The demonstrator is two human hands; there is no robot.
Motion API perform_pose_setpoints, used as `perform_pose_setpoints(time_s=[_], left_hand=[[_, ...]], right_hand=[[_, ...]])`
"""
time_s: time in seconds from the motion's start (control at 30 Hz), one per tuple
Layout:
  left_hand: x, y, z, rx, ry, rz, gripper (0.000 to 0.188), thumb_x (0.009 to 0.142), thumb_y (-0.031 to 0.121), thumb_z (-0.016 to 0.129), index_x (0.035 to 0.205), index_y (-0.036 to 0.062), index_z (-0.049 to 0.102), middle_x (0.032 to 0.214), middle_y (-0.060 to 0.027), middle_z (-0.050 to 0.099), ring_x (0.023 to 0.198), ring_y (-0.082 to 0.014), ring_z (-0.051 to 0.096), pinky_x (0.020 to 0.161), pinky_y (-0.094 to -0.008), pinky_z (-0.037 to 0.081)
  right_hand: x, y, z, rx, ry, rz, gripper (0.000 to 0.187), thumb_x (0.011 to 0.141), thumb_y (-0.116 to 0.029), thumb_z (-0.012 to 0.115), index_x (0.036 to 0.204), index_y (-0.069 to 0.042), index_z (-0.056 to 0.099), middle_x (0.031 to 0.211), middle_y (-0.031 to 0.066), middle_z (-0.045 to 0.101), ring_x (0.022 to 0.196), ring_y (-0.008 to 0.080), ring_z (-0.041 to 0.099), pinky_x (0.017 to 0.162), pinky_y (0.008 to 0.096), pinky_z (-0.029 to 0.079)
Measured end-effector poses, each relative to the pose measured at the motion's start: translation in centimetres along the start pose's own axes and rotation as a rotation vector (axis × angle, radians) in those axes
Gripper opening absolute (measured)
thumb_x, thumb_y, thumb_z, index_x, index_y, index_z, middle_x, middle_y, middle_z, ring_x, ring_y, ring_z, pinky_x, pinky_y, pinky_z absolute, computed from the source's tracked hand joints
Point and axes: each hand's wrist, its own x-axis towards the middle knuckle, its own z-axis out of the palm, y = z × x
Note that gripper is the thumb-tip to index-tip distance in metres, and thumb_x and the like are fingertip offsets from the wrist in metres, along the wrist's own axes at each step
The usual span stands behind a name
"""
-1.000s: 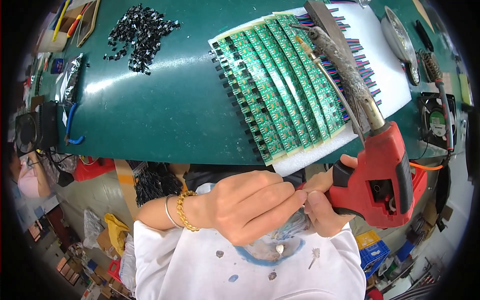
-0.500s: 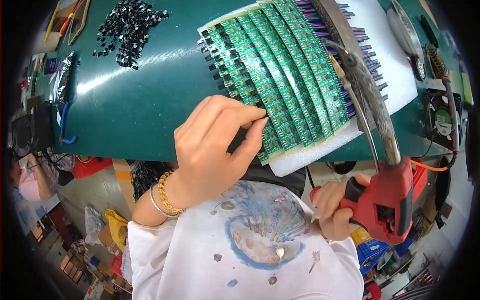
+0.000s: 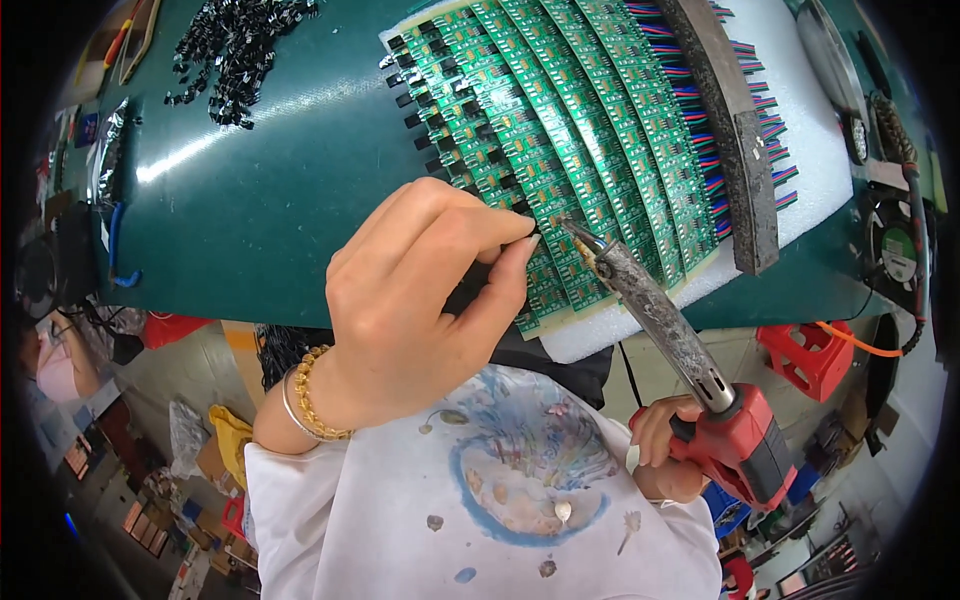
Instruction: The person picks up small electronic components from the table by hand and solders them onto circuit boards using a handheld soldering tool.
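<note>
My left hand (image 3: pixel 415 295) reaches over the near-left edge of the green circuit boards (image 3: pixel 590 130), with thumb and forefinger pinched together. What they pinch looks like a small black connector, mostly hidden by the fingertips. Similar black pieces (image 3: pixel 425 142) stick out in a row along the boards' left side. My right hand (image 3: pixel 662 440) is closed around the handle of a red soldering gun (image 3: pixel 745 440). The gun's barrel slants up and left, and its tip (image 3: pixel 568 226) is over the boards, a little right of my left fingertips.
A dark metal bar (image 3: pixel 728 125) lies across the coloured wires (image 3: pixel 775 130) at the boards' right. Under them is white foam (image 3: pixel 825 175). A heap of black pieces (image 3: pixel 235 55) sits at far left on the green table (image 3: pixel 250 230). At right stands a small fan (image 3: pixel 893 240).
The soldering gun has swung left and down, bringing its tip from over the metal bar to the boards near my left fingertips. My left hand keeps its pinch. The whole view has shifted slightly.
</note>
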Motion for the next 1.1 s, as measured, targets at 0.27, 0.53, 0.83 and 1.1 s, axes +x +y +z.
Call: perform_pose_setpoints(time_s=[0.27, 0.53, 0.83, 1.1], left_hand=[[0.0, 0.0, -0.2, 0.01, -0.007, -0.009, 0.023, 0.073, -0.014, 0.071, 0.091, -0.0013, 0.067, 0.078, -0.0072, 0.063, 0.065, -0.0113, 0.056, 0.052, -0.0214, 0.042], [0.0, 0.0, -0.3, 0.019, -0.005, 0.0, 0.022, 0.073, -0.014, 0.071, 0.091, -0.0008, 0.067, 0.078, -0.0065, 0.063, 0.064, -0.0103, 0.056, 0.052, -0.0208, 0.042], [0.4, 0.1, -0.1, 0.02, -0.029, -0.011, 0.023, 0.073, -0.014, 0.072, 0.091, -0.0006, 0.067, 0.078, -0.0064, 0.063, 0.064, -0.0098, 0.055, 0.052, -0.0208, 0.042], [0.2, 0.1, -0.3, 0.025, -0.022, -0.012, 0.023, 0.072, -0.014, 0.072, 0.091, -0.0007, 0.067, 0.077, -0.0065, 0.063, 0.063, -0.01, 0.055, 0.052, -0.021, 0.042]], right_hand=[[0.1, 0.0, -0.1, 0.186, -0.007, 0.178, 0.027, 0.042, -0.014, 0.065, 0.068, -0.013, 0.056, 0.067, 0.0002, 0.061, 0.058, 0.0227, 0.062, 0.052, 0.0324, 0.05], [-0.6, 0.5, -0.6, -0.045, -0.176, 0.127, 0.024, 0.043, -0.012, 0.064, 0.065, -0.013, 0.056, 0.066, 0.0002, 0.06, 0.057, 0.0251, 0.059, 0.053, 0.0316, 0.048], [1.3, -3.0, -1.3, -0.007, -0.154, 0.327, 0.016, 0.051, -0.008, 0.066, 0.062, -0.009, 0.054, 0.064, 0.0022, 0.061, 0.057, 0.0177, 0.061, 0.054, 0.0284, 0.047], [-1.0, 2.5, -0.2, 0.313, 0.007, -0.082, 0.01, 0.064, -0.011, 0.067, 0.068, -0.007, 0.059, 0.068, 0.0038, 0.064, 0.061, 0.0154, 0.065, 0.055, 0.0276, 0.05]])
